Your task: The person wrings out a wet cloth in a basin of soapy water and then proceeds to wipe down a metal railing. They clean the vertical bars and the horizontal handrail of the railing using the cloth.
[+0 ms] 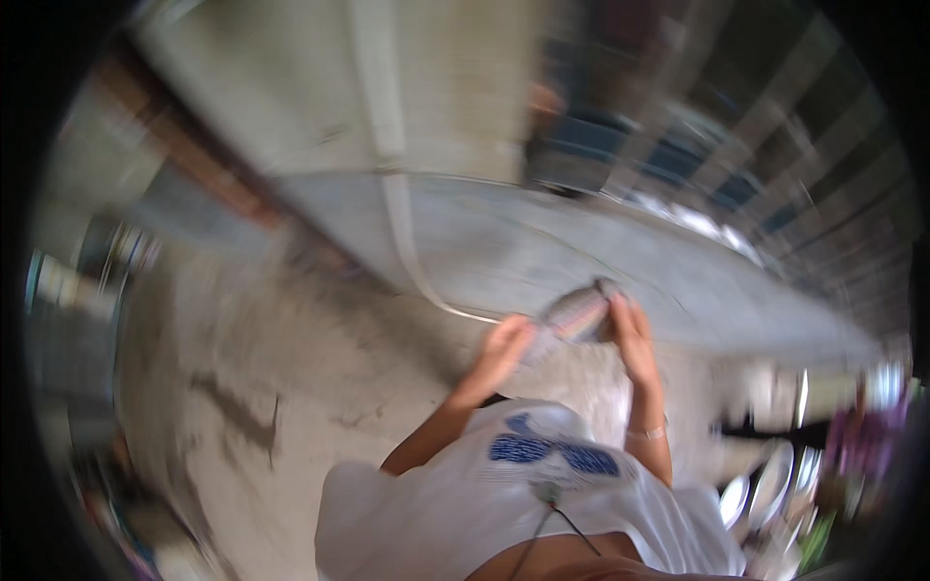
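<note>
Motion blur softens the whole head view. In front of my body, a small grey bundle (577, 314) with pinkish and yellowish marks is between my two hands; what it is exactly cannot be told. My left hand (506, 343) grips its near left end, where a pale, see-through part like plastic film (539, 347) shows. Along its right side, my right hand (633, 335) holds it with the fingers pointing up and the thumb hidden. A light band (647, 433) circles my right wrist.
A white pipe or hose (398, 210) runs down the pale wall (458, 87) and curves along the concrete floor (290, 385) towards my left hand. A dark-edged beam or post (196, 152) slants at left. Round white pans or dishes (770, 483) and a person in purple (861, 443) are at right.
</note>
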Demonstrator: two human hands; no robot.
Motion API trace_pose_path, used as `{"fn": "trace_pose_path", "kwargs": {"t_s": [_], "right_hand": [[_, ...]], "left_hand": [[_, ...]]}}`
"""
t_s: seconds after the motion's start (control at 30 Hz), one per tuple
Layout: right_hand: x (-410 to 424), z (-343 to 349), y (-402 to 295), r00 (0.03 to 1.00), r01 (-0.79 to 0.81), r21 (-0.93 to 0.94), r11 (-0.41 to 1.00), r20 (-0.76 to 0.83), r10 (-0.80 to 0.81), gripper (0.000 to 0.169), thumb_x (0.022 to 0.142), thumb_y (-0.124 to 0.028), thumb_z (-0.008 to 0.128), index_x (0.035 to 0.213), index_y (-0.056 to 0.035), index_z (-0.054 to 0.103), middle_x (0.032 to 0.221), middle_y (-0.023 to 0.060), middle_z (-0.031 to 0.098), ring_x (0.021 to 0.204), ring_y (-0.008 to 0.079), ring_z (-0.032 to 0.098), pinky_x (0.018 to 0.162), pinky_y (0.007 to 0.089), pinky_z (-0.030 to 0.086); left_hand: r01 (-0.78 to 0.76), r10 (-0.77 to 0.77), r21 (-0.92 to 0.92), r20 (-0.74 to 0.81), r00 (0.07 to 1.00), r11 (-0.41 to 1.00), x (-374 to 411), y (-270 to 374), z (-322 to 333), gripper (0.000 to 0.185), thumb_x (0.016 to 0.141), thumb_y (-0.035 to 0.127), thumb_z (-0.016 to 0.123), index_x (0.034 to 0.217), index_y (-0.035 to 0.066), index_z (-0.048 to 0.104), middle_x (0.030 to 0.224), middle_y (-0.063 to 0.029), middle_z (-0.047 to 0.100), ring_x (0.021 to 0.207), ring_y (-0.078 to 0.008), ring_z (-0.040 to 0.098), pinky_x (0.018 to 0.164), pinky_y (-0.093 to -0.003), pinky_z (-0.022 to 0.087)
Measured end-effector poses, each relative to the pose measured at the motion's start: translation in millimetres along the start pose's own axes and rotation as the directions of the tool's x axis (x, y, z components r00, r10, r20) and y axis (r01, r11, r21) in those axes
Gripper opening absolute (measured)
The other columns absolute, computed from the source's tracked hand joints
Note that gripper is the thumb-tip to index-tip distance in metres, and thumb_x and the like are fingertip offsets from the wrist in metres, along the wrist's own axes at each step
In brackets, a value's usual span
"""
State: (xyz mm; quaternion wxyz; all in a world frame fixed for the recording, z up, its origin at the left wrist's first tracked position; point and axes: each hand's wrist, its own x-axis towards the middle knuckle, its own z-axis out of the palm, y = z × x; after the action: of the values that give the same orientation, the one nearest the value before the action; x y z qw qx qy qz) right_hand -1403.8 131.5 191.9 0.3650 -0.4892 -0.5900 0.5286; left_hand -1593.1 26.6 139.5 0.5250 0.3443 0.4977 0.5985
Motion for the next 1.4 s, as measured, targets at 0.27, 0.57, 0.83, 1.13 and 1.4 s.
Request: {"fn": "trace_pose_path", "kwargs": {"t_s": [0.27, 0.57, 0.83, 1.13, 1.4], "right_hand": [[-67, -82, 29, 0.986, -0.160, 0.100, 0.982, 0.073, 0.153, 0.041, 0.100, -0.037, 0.045, 0.105, 0.0005, 0.061, 0.093, 0.0038, 0.062, 0.088, 0.0114, 0.052, 0.081, 0.0298, 0.045], [-91, -144, 101, 0.999, -0.039, -0.224, 0.974, -0.033, 0.032, 0.053, 0.096, -0.042, 0.051, 0.132, -0.0036, 0.046, 0.093, 0.0144, 0.067, 0.084, 0.0241, 0.065, 0.077, 0.0362, 0.050], [-4, -257, 56, 0.914, 0.037, 0.000, 0.999, -0.405, -0.034, 0.071, 0.097, -0.027, 0.051, 0.151, -0.0072, 0.010, 0.095, 0.0142, 0.067, 0.071, 0.0184, 0.066, 0.069, 0.0299, 0.053], [53, -255, -20, 0.954, 0.039, -0.016, 0.999, -0.296, -0.042, 0.059, 0.097, -0.024, 0.046, 0.149, -0.0108, 0.021, 0.078, 0.0095, 0.069, 0.053, 0.0139, 0.053, 0.053, 0.0261, 0.048], [125, -274, -9, 0.899, -0.161, -0.322, 0.933, -0.438, 0.004, 0.065, 0.082, -0.013, 0.052, 0.144, -0.0194, 0.033, 0.079, 0.0128, 0.069, 0.057, 0.0203, 0.064, 0.059, 0.0319, 0.053]], "left_hand": [[0.099, -0.096, -0.036, 0.085, 0.992, 0.994, -9, -14, 51, 0.027, 0.101, 0.019, 0.047, 0.117, -0.001, 0.055, 0.110, -0.0040, 0.059, 0.105, -0.0109, 0.052, 0.093, -0.0266, 0.040], [0.161, -0.118, -0.112, 0.316, 0.941, 0.981, -14, 19, 108, 0.025, 0.101, 0.024, 0.045, 0.112, 0.003, 0.053, 0.107, -0.0051, 0.057, 0.100, -0.0138, 0.051, 0.090, -0.0302, 0.040], [0.177, -0.141, -0.091, 0.316, 0.938, 0.980, 8, 16, 99, 0.027, 0.100, 0.024, 0.045, 0.115, 0.003, 0.053, 0.110, -0.0070, 0.056, 0.103, -0.0185, 0.053, 0.091, -0.0334, 0.041], [0.212, -0.162, -0.143, 0.298, 0.941, 0.967, 12, 19, 89, 0.025, 0.099, 0.024, 0.047, 0.111, 0.004, 0.055, 0.108, -0.0061, 0.059, 0.102, -0.0163, 0.055, 0.090, -0.0319, 0.042], [0.196, -0.154, -0.157, 0.248, 0.956, 0.968, 18, 20, 77, 0.021, 0.099, 0.020, 0.047, 0.107, 0.003, 0.056, 0.105, -0.0053, 0.058, 0.100, -0.0152, 0.053, 0.089, -0.0298, 0.040]]}}
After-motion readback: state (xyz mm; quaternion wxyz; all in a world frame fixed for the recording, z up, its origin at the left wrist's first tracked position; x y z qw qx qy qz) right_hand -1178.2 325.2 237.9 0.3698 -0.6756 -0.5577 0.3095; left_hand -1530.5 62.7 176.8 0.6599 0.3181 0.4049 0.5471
